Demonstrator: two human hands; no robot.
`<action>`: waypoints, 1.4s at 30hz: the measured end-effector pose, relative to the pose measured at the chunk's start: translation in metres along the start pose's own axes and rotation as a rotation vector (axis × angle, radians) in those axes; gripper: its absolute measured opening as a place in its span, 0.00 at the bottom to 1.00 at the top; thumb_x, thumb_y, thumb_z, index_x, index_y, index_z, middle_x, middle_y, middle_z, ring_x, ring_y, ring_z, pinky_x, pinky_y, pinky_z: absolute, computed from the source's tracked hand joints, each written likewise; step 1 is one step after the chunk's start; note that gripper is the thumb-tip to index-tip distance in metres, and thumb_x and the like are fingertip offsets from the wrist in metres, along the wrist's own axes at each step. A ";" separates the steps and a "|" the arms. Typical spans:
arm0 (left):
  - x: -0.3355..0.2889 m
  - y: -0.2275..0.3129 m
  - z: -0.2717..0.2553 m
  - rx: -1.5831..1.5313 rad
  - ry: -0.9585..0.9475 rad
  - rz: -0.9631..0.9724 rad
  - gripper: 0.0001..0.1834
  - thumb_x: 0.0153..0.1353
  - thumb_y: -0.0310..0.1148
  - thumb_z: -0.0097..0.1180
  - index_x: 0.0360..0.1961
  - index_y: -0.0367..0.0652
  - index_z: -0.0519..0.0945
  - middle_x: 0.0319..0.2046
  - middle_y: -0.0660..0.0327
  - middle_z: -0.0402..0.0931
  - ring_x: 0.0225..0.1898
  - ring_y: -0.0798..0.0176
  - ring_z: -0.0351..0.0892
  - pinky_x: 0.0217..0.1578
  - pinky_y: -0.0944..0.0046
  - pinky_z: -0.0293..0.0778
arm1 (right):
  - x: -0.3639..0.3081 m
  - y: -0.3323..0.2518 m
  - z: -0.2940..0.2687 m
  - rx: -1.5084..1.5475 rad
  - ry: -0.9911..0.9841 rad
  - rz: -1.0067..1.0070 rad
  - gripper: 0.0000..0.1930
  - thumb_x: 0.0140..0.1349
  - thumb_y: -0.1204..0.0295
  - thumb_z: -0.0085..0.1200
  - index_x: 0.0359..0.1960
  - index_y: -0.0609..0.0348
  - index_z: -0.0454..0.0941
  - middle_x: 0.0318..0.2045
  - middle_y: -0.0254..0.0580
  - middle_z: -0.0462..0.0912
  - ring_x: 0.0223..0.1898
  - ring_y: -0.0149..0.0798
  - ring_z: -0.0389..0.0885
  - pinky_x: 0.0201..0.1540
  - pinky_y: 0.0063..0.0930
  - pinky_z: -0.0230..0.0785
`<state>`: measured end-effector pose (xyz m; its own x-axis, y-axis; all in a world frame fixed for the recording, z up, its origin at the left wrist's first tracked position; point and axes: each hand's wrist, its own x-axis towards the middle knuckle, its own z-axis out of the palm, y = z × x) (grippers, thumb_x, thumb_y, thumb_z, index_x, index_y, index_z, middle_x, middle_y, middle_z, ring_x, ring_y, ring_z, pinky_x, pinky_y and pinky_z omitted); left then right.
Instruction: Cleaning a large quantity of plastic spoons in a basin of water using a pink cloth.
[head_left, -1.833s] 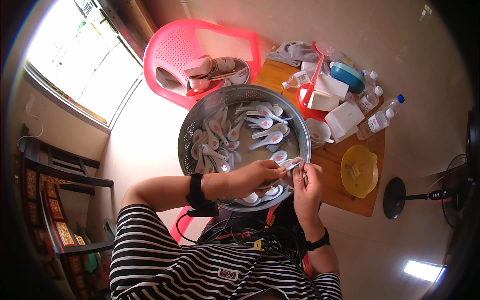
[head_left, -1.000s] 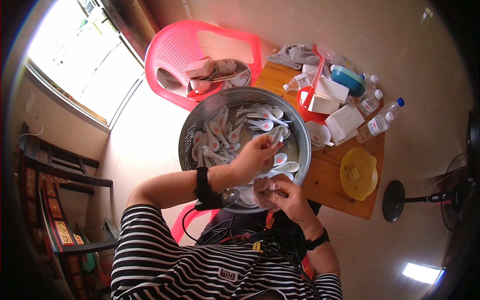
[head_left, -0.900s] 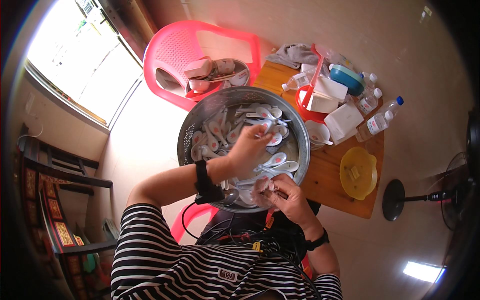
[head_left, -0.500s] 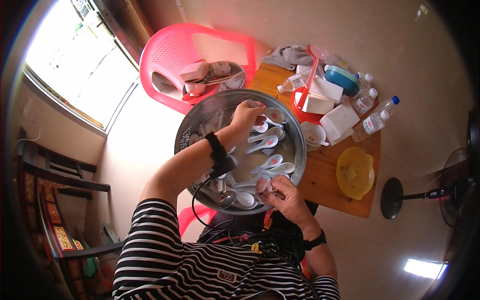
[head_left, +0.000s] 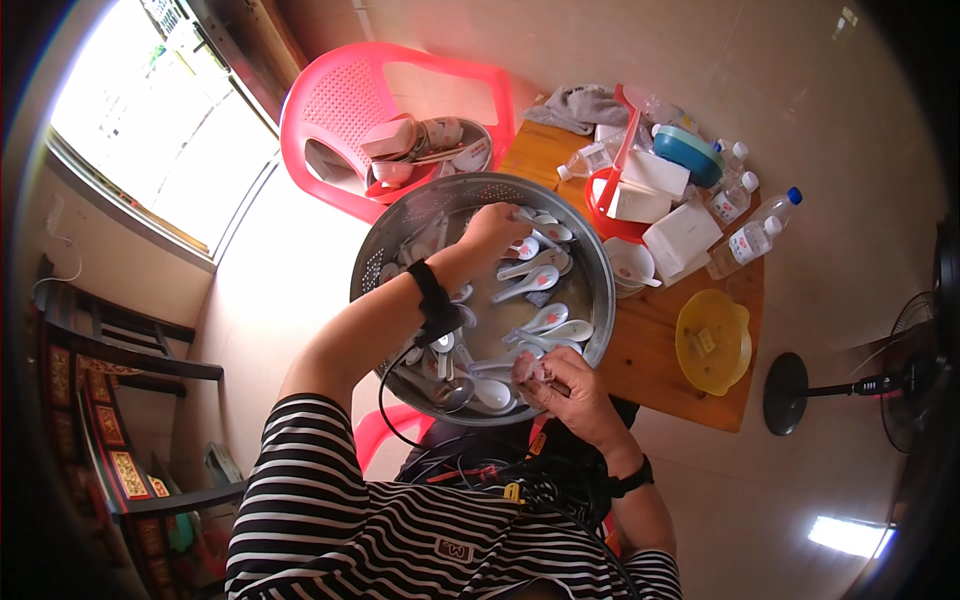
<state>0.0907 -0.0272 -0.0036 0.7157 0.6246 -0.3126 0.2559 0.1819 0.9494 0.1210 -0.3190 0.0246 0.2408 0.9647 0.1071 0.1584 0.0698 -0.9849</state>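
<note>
A large grey metal basin (head_left: 603,330) with a perforated rim holds shallow water and many white ceramic soup spoons (head_left: 528,285), some with red flower marks. My left hand (head_left: 490,235) reaches across to the basin's far side. Its fingers are closed at the handle of a white soup spoon (head_left: 553,232) in the far group; the fingertips are partly hidden. Over the near right rim, my right hand (head_left: 572,392) pinches a crumpled pinkish cloth-like piece (head_left: 530,368). Near the front wall a metal spoon (head_left: 457,394) lies among the white ones.
A red plastic chair (head_left: 340,100) behind the basin bears a bowl of stacked dishes (head_left: 420,150). On the wooden table (head_left: 640,345) at right stand bottles (head_left: 752,243), white bowls (head_left: 630,262), tissue packs (head_left: 682,240) and a yellow basin (head_left: 712,342). A black fan (head_left: 785,395) stands farther right.
My left hand has lowered slightly and moved left, its fingers now down among the far spoons. My right hand stays almost in place with the pinkish piece.
</note>
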 end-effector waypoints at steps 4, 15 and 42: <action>-0.014 -0.016 -0.001 0.632 0.343 0.311 0.17 0.55 0.30 0.65 0.43 0.31 0.78 0.37 0.46 0.80 0.41 0.46 0.85 0.40 0.50 0.82 | 0.001 0.002 0.002 -0.049 -0.019 0.022 0.09 0.63 0.77 0.63 0.43 0.66 0.80 0.41 0.37 0.74 0.42 0.31 0.75 0.47 0.23 0.70; -0.051 -0.071 0.024 1.288 -0.467 0.120 0.13 0.61 0.38 0.53 0.30 0.41 0.85 0.30 0.47 0.83 0.33 0.41 0.85 0.36 0.45 0.79 | -0.003 0.005 0.001 -0.122 -0.048 0.033 0.08 0.62 0.79 0.63 0.41 0.66 0.80 0.37 0.37 0.74 0.36 0.32 0.74 0.41 0.23 0.70; -0.121 -0.035 0.015 0.984 -0.563 0.726 0.14 0.66 0.33 0.51 0.49 0.38 0.76 0.42 0.48 0.73 0.40 0.45 0.83 0.39 0.51 0.77 | 0.009 0.018 0.007 -0.322 0.371 -0.101 0.08 0.72 0.72 0.53 0.45 0.64 0.74 0.42 0.42 0.73 0.43 0.37 0.76 0.46 0.26 0.70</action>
<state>0.0043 -0.1206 0.0004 0.9944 -0.0915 0.0534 -0.1057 -0.8197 0.5629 0.1197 -0.3071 0.0073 0.5237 0.7978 0.2987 0.4723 0.0199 -0.8812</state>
